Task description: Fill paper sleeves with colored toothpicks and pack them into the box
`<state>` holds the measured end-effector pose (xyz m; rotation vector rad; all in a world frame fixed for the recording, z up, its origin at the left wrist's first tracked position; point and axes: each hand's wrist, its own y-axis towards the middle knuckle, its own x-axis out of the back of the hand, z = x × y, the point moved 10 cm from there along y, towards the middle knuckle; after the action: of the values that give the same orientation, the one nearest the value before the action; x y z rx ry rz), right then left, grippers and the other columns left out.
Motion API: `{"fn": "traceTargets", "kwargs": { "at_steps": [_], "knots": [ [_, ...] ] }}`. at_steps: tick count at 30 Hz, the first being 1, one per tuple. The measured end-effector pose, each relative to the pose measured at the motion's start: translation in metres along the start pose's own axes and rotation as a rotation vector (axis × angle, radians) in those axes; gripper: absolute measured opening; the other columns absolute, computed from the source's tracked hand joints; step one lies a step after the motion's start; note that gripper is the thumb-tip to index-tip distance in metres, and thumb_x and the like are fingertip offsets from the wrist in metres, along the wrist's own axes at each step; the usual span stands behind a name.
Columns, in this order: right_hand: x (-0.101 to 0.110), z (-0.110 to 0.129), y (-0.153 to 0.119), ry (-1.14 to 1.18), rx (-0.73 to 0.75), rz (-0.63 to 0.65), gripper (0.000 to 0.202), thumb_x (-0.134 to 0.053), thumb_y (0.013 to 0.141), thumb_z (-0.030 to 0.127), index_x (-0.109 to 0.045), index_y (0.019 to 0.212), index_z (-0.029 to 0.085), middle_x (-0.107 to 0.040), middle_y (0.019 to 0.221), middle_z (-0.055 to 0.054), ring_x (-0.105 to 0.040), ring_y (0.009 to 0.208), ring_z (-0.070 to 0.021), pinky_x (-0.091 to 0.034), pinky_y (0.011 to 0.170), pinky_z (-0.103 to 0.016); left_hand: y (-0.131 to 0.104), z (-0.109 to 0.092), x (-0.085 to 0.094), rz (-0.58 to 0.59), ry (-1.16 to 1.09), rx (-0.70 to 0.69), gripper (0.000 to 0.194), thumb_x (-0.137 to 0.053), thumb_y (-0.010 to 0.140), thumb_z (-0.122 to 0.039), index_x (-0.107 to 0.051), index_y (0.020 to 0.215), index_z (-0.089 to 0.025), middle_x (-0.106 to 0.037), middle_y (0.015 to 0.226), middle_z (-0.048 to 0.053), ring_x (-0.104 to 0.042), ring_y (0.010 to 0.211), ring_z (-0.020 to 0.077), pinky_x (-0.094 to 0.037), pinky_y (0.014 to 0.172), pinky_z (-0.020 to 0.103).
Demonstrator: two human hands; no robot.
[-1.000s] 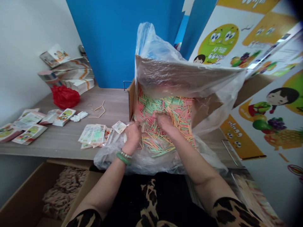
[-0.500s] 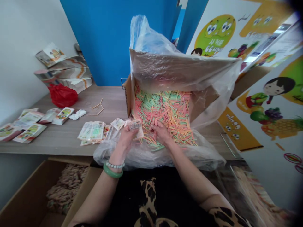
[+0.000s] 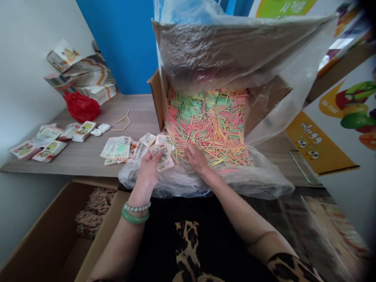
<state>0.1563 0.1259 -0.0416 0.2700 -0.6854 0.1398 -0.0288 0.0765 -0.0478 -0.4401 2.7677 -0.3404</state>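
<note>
Right now, my left hand [image 3: 149, 169] pinches a small printed packet [image 3: 167, 161] by its left side, thumb on top, just off the front left corner of the cardboard box [image 3: 156, 98]. My right hand [image 3: 196, 157] is apart from it, at the near edge of the thin pastel sticks [image 3: 205, 121], fingers curled in and tips bunched; whether any are caught between them, I cannot tell. The sticks lie loose and crossed inside the box, whose clear plastic liner [image 3: 235, 184] drapes over the front. More packets [image 3: 117, 149] lie on the surface [image 3: 136, 121] to my left. I judge a light side grip best, since the packet looks thin and could crease. Staying low over the liner should catch strays, and sticks lined up evenly would probably handle better than a crossed bunch.
</note>
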Motion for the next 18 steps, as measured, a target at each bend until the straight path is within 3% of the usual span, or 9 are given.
{"fn": "traceTargets", "kwargs": {
  "at_steps": [4,7,9,11,13,16,18],
  "knots": [
    [0.019,0.005,0.019,-0.027,-0.049,-0.051,0.027,-0.028,0.101,0.031,-0.053,0.099,0.023,-0.063,0.083,-0.003,-0.058,0.076,-0.0179,-0.043,0.074,-0.027,-0.007,-0.002,0.012,-0.046,-0.061,-0.041,0.043,-0.080,0.061,-0.035,-0.067,0.098,-0.016,-0.075,0.093,0.008,-0.073,0.085,0.0262,-0.059,0.080,0.042],
    [0.012,0.017,0.025,-0.262,-0.026,0.118,0.026,-0.033,0.101,0.031,-0.058,0.103,0.021,-0.068,0.094,-0.006,-0.062,0.085,-0.0205,-0.042,0.077,-0.028,-0.014,-0.006,0.021,-0.057,-0.047,-0.078,0.040,-0.076,0.066,-0.034,-0.068,0.100,-0.016,-0.076,0.094,0.008,-0.073,0.080,0.0237,-0.059,0.079,0.040],
    [0.001,0.019,0.018,-0.403,-0.037,0.267,0.025,-0.040,0.098,0.032,-0.061,0.106,0.019,-0.071,0.100,-0.009,-0.064,0.090,-0.0227,-0.043,0.077,-0.029,-0.020,-0.011,0.020,-0.013,0.092,-0.135,0.035,-0.069,0.074,-0.036,-0.068,0.103,-0.016,-0.076,0.096,0.009,-0.073,0.083,0.0242,-0.058,0.082,0.042],
    [-0.007,0.015,0.006,-0.508,-0.083,0.363,0.027,-0.045,0.096,0.032,-0.063,0.108,0.017,-0.072,0.104,-0.011,-0.066,0.093,-0.0240,-0.044,0.076,-0.029,-0.029,-0.018,0.003,0.123,0.374,-0.268,0.026,-0.061,0.082,-0.031,-0.069,0.102,-0.016,-0.076,0.104,0.011,-0.072,0.096,0.0258,-0.055,0.092,0.045],
    [-0.011,0.009,-0.004,-0.591,-0.150,0.404,0.029,-0.049,0.094,0.033,-0.064,0.112,0.016,-0.073,0.106,-0.014,-0.068,0.096,-0.0245,-0.046,0.078,-0.029,-0.044,-0.016,-0.029,0.337,0.716,-0.457,0.021,-0.056,0.085,-0.020,-0.071,0.099,-0.017,-0.072,0.121,0.012,-0.065,0.117,0.0263,-0.045,0.108,0.046],
    [-0.018,-0.003,-0.008,-0.659,-0.225,0.421,0.034,-0.057,0.089,0.032,-0.065,0.117,0.014,-0.073,0.110,-0.017,-0.068,0.102,-0.0257,-0.048,0.082,-0.028,-0.060,0.012,-0.067,0.602,1.100,-0.617,0.026,-0.050,0.084,-0.008,-0.071,0.097,-0.016,-0.058,0.145,0.013,-0.051,0.136,0.0255,-0.032,0.119,0.047],
    [-0.022,-0.010,-0.003,-0.661,-0.258,0.418,0.033,-0.063,0.085,0.030,-0.069,0.113,0.014,-0.074,0.108,-0.017,-0.070,0.101,-0.0267,-0.050,0.081,-0.028,-0.054,0.029,-0.074,0.644,1.207,-0.604,0.028,-0.047,0.085,-0.006,-0.070,0.099,-0.015,-0.052,0.149,0.016,-0.051,0.137,0.0266,-0.034,0.117,0.048]
  ]
}}
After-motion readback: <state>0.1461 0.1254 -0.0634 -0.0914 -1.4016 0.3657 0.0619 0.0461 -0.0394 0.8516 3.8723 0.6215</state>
